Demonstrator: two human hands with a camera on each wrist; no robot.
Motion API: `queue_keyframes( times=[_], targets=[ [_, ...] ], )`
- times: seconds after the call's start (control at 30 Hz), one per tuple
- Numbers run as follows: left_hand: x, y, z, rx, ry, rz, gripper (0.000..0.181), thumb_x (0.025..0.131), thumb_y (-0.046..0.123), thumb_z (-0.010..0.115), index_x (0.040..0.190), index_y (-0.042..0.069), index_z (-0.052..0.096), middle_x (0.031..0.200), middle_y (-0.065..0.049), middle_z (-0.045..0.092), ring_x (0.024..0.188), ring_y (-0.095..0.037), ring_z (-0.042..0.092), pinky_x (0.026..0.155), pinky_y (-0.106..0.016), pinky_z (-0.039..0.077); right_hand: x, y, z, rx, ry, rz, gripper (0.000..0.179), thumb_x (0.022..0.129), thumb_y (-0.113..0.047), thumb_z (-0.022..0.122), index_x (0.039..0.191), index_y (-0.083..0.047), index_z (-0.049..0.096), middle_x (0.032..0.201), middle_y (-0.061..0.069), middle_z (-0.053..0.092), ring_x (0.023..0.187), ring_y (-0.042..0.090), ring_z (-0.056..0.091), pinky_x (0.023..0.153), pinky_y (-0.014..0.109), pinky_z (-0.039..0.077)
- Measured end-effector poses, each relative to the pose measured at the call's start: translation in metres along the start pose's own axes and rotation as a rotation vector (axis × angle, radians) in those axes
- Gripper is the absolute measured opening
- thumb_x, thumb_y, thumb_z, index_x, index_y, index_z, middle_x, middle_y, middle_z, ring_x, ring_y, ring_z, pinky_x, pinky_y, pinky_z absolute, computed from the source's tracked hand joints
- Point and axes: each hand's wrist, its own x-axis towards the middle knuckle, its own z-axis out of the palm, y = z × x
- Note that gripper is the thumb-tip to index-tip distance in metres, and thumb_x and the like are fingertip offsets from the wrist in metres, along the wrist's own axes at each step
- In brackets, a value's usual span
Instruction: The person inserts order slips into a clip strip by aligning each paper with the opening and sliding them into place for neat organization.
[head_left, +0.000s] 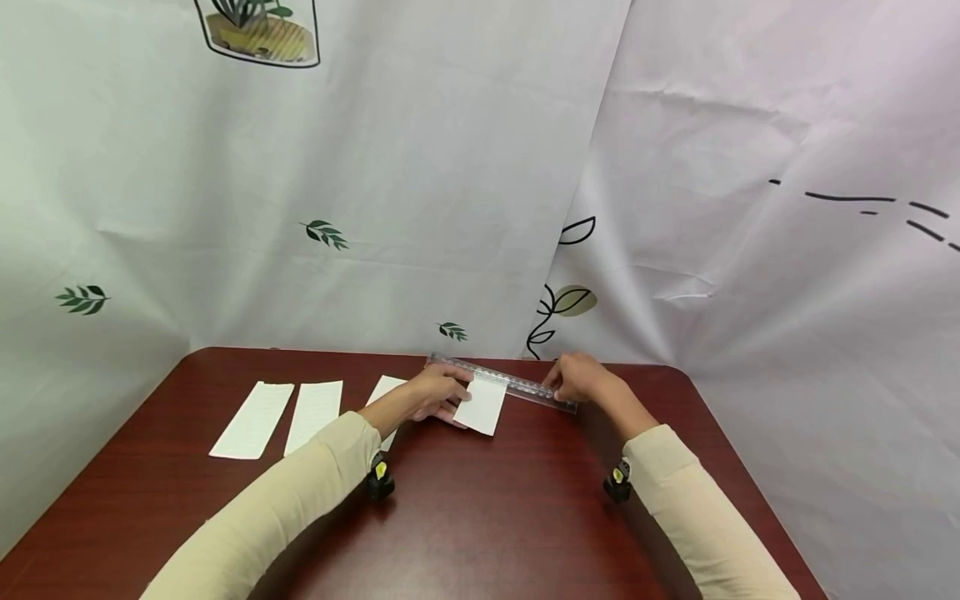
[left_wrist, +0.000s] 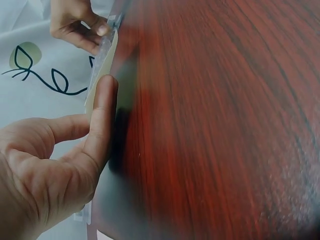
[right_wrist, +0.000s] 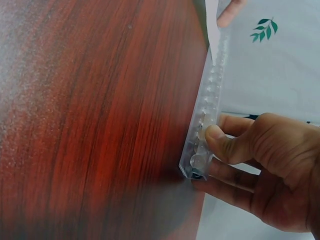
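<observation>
While the left hand [head_left: 442,392] pinches a paper piece [head_left: 482,407], the right hand [head_left: 581,379] grips a clear ruler [head_left: 534,390]

Left hand: digits on both faces of the paper piece, holding it between them. Right hand: thumb on the ruler's face near one end, other fingers behind. Paper piece: white, overlapping the ruler's middle stretch. Ruler: slanted, near the far edge of the table [head_left: 465,517]. Farther left: three white strips [head_left: 252,421], laid apart on the table.

Status, judged: partway. Three strips set down; one piece in work at the ruler. It looks shorter than the strips, so a fold or tear may be under way; completing that seems left.

Obscured: right-hand strip [head_left: 384,388], crossed by the left forearm [head_left: 390,411]; middle strip [head_left: 315,412], lower corner behind the sleeve [head_left: 300,483]. Whether the piece is folded: cannot be told. Ruler markings: unreadable.
</observation>
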Motion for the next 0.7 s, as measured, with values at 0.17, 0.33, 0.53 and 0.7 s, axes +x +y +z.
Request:
queue_keyframes(
  times=[0.17, 0.33, 0.53, 0.7],
  targets=[
    [0.001, 0.001, 0.005, -0.026, -0.018, -0.007, 0.057, 0.106, -0.004, 0.065, 0.161, 0.001, 0.054, 0.108, -0.015, 0.070, 0.079, -0.023, 0.076, 0.067, -0.037, 0.070, -0.003, -0.010, -0.008, 0.011, -0.024, 0.045, 0.025, 0.094, -0.002, 0.085, 0.116, -0.013, 0.091, 0.104, 0.002, 0.087, 0.092, 0.012, 0.074, 0.087, 0.032, 0.062],
    [0.004, 0.001, 0.011, -0.050, -0.043, -0.005, 0.057, 0.106, -0.006, 0.064, 0.162, 0.000, 0.053, 0.104, -0.016, 0.070, 0.081, -0.025, 0.077, 0.075, -0.046, 0.072, 0.000, -0.008, -0.010, 0.048, -0.051, 0.072, 0.026, 0.093, -0.002, 0.086, 0.116, -0.012, 0.091, 0.100, 0.001, 0.087, 0.086, 0.009, 0.070, 0.080, 0.025, 0.057],
    [0.007, 0.001, 0.016, -0.056, -0.055, -0.009, 0.058, 0.106, -0.006, 0.063, 0.162, -0.001, 0.052, 0.094, -0.016, 0.070, 0.077, -0.023, 0.076, 0.075, -0.046, 0.072, 0.008, 0.002, -0.013, 0.123, -0.097, 0.087, 0.025, 0.093, -0.003, 0.087, 0.116, -0.013, 0.091, 0.113, 0.005, 0.087, 0.092, 0.011, 0.066, 0.082, 0.024, 0.055],
    [0.008, 0.004, 0.022, -0.039, -0.068, -0.012, 0.059, 0.106, -0.005, 0.065, 0.163, 0.000, 0.053, 0.093, -0.014, 0.073, 0.073, -0.019, 0.075, 0.070, -0.040, 0.071, 0.012, 0.008, -0.015, 0.220, -0.151, 0.120, 0.022, 0.098, -0.003, 0.085, 0.119, -0.008, 0.089, 0.118, 0.009, 0.085, 0.089, 0.012, 0.068, 0.079, 0.028, 0.064]
  ],
)
